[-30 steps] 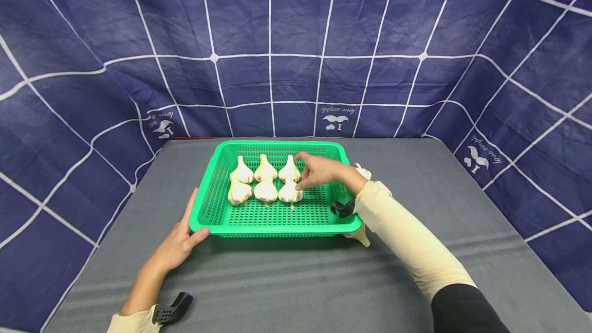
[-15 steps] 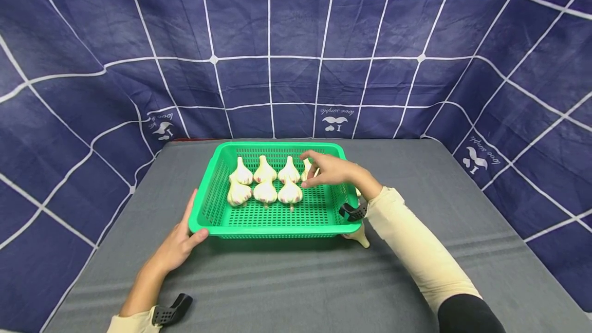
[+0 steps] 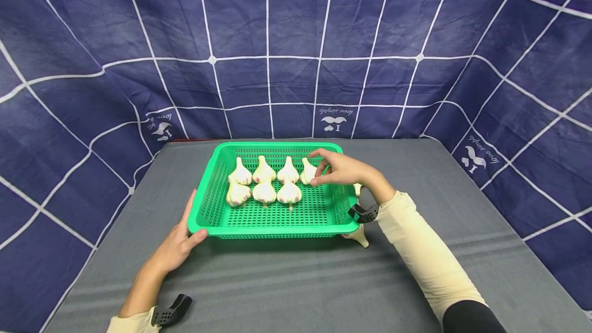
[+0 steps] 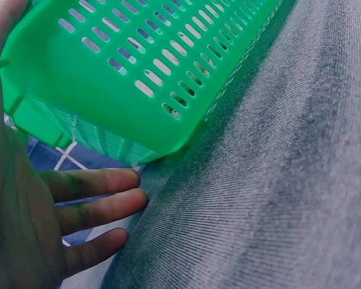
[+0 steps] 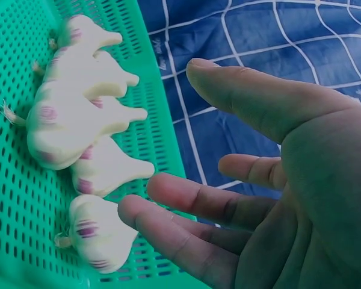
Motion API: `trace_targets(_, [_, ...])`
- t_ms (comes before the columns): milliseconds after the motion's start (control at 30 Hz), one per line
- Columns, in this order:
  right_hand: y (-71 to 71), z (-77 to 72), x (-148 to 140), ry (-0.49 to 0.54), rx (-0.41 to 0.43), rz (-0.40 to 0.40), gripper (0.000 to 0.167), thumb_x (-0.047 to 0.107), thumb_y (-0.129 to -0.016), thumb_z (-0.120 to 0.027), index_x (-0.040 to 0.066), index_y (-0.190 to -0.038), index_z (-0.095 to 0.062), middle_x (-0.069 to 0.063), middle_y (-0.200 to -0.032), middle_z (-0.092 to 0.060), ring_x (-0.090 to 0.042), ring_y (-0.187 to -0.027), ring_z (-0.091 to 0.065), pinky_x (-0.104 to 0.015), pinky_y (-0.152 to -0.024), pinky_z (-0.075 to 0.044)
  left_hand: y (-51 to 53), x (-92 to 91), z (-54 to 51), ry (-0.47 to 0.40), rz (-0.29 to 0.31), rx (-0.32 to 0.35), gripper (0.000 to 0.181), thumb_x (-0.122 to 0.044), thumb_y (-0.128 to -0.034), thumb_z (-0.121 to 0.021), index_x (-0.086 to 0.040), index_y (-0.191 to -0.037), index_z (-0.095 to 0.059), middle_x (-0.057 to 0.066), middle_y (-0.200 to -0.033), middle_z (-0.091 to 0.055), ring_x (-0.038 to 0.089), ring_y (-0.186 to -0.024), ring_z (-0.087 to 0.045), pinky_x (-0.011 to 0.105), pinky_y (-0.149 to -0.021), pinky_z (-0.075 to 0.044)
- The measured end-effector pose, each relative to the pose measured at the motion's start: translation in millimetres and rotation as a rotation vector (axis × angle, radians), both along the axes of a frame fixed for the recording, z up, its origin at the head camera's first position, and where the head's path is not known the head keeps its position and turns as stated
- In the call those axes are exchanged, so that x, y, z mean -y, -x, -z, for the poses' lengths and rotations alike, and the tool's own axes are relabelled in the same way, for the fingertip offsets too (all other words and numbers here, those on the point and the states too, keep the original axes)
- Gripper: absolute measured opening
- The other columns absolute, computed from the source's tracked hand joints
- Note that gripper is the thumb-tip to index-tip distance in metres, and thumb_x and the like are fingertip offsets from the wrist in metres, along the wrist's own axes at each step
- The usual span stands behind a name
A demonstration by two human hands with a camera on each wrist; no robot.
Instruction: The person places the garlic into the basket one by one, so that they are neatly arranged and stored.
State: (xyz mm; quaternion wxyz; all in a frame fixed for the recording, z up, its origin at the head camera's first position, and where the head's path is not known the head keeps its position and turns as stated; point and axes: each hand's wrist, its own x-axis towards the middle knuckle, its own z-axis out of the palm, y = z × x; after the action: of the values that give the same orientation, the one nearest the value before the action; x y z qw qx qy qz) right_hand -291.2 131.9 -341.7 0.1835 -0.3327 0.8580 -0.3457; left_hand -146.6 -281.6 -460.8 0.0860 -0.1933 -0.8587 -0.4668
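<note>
Seven garlic bulbs [image 3: 289,192] in two rows inside green basket [image 3: 277,231]. My right hand [image 3: 341,167]: fingers loosely spread, just beside the back-right bulb [image 3: 307,172]. My left hand [image 3: 174,245]: straight fingers against basket's near-left corner. Loose bulbs [image 3: 358,236] on grey surface [image 3: 324,287], right side.

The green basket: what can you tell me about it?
The green basket is rectangular and plastic-looking, with rounded corners, a smooth rim and slotted walls and floor. It sits upright on gray cloth, with seven garlic bulbs visible inside in two rows. The left hand touches its near left corner.
</note>
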Motion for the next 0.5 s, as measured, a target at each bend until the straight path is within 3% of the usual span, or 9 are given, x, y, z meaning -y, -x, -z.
trace_targets(233, [-2.8, 0.6, -8, 0.025, -0.005, 0.021, 0.069, 0.025, -0.089, -0.076, 0.006, -0.145, -0.040, -0.007, -0.101, -0.068, -0.022, -0.086, -0.068, -0.037, -0.081, -0.051, -1.1, 0.6, 1.6, 0.008, -0.011, 0.006, 0.090, -0.026, -0.0960, -0.059, -0.022, -0.160, 0.004, 0.027, -0.158, -0.021, -0.006, -0.134, -0.022, 0.009, -0.101, -0.018])
trace_targets(500, [-6.2, -1.2, -16, 0.130, -0.013, 0.023, 0.060, 0.018, -0.091, -0.073, 0.004, -0.141, -0.045, -0.011, -0.101, -0.068, -0.024, -0.084, -0.068, -0.037, -0.077, -0.051, 1.0, 1.5, 2.6, -0.014, 0.011, 0.004, 0.090, -0.027, -0.0966, -0.059, -0.030, -0.159, 0.005, 0.027, -0.159, -0.017, -0.006, -0.135, -0.020, 0.009, -0.102, -0.017])
